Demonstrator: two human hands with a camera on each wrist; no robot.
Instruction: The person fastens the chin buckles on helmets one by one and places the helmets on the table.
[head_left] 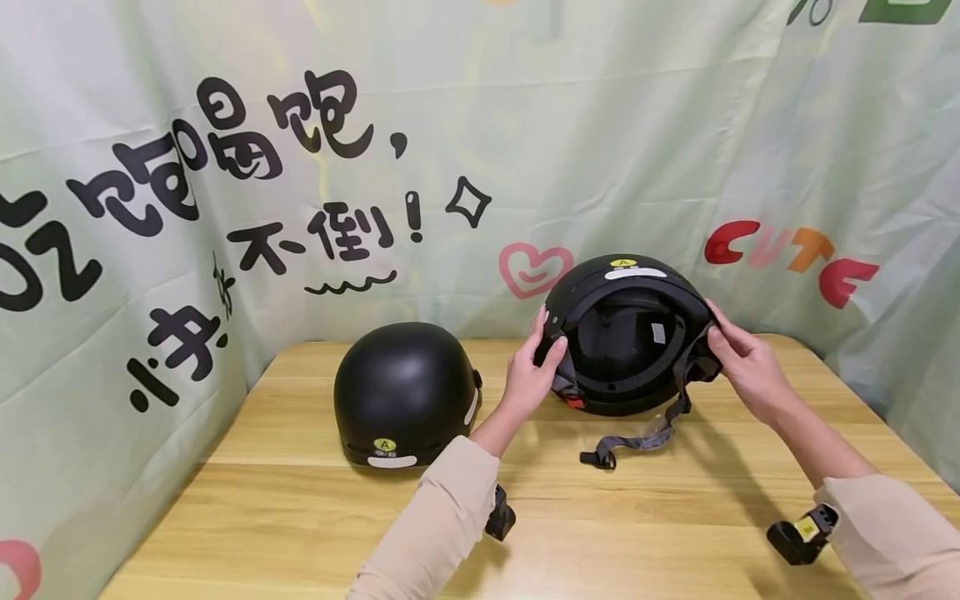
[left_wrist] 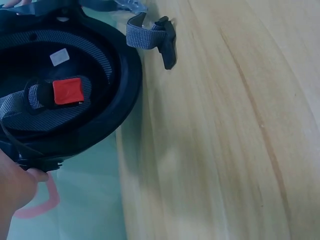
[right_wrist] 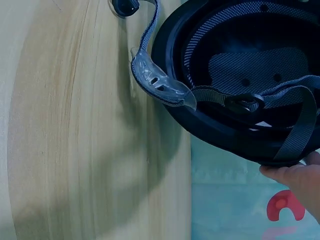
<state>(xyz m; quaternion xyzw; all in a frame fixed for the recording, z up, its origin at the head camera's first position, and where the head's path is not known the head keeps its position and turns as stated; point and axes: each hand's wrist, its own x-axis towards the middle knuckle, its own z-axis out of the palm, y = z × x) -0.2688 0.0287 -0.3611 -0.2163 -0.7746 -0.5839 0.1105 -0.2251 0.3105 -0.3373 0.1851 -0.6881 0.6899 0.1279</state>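
Pale green fabric [head_left: 615,142] hangs behind a wood-grained counter [head_left: 600,533], printed with bold black characters [head_left: 330,112], a pink heart [head_left: 536,271] and colourful "CUTE" lettering [head_left: 791,254]. A matt black helmet rests on the counter, dome up; this resting helmet [head_left: 405,387] is the landmark for every place given here. It bears a round yellow "A" sticker [head_left: 385,445] low on its shell, above a white strip [head_left: 392,462].

To the right of the resting helmet, well apart from it, a person holds a second black helmet, the held helmet [head_left: 626,342], turned so that its hollow faces the wearer of the head camera. The left grip [head_left: 528,367] grasps the side nearer the resting helmet, thumb on the near face; the right grip [head_left: 753,367] grasps the side farther from it. Whether the lower rim touches the counter cannot be told.

Inside the shell shows a small white label [head_left: 658,333]. A red buckle [left_wrist: 68,91] lies on the side toward the resting helmet. From the side away from it droops a grey strap [head_left: 630,443] with a clear chin piece [right_wrist: 165,87], ending in a black clip [head_left: 597,459].
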